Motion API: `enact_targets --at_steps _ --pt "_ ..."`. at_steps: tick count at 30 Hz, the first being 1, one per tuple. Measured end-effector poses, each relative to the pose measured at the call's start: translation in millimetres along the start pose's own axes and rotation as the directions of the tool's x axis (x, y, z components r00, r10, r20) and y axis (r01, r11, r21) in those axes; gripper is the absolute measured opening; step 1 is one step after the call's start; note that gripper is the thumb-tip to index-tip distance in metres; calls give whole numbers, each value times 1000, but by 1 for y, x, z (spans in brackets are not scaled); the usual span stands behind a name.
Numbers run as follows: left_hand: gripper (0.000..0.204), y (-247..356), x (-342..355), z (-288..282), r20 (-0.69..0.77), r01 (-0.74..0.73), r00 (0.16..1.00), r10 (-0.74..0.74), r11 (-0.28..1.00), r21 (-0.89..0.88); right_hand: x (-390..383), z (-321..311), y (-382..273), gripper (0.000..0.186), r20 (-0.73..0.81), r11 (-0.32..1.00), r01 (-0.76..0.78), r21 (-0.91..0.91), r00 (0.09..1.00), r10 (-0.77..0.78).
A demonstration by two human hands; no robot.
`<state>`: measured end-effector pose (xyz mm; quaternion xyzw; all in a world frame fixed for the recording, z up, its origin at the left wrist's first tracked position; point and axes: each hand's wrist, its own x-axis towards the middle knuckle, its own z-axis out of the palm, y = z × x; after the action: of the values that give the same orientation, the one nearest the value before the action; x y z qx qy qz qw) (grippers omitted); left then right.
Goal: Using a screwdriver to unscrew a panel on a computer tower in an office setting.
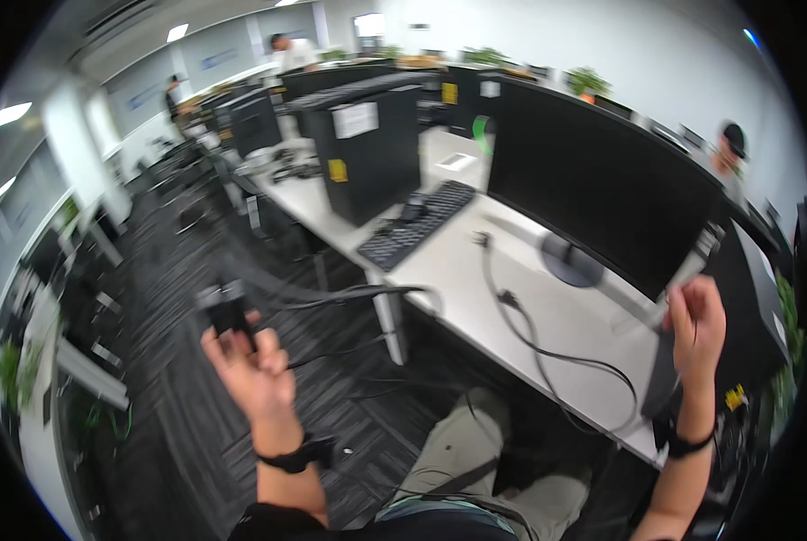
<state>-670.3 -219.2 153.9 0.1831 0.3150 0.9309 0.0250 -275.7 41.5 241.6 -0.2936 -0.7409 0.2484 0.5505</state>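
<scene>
My left hand (248, 362) is raised over the dark carpet to the left of the desk, fingers shut on a small black boxy plug (228, 312). A black cable (358, 293) trails from the plug toward the desk edge. My right hand (697, 323) is lifted at the right, in front of the large black monitor (602, 185), and pinches a pale grey stick-like piece (692, 263) that slants up to the right; motion blur hides what kind of piece it is. Both wrists wear black bands.
A white desk (462, 298) carries a black keyboard (419, 225), a loose black cable (516, 311), the monitor's round foot (570, 266) and a black computer tower (367, 149). My knees in khaki trousers (467, 442) are below. Other people work at the back (291, 50) and right (728, 149).
</scene>
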Motion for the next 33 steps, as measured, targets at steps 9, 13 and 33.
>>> enact_targets --at_steps 9,13,33 --pt "23 65 -17 -30 61 -8 998 8 1000 -2 -105 163 -10 15 569 976 188 -113 817 -91" --pt "18 95 -14 -73 -56 -38 997 45 991 130 -133 236 6 16 691 961 -76 -266 680 246" --pt "29 57 -101 -214 108 620 768 -632 775 122 -319 309 -127 16 626 780 -524 342 746 227"
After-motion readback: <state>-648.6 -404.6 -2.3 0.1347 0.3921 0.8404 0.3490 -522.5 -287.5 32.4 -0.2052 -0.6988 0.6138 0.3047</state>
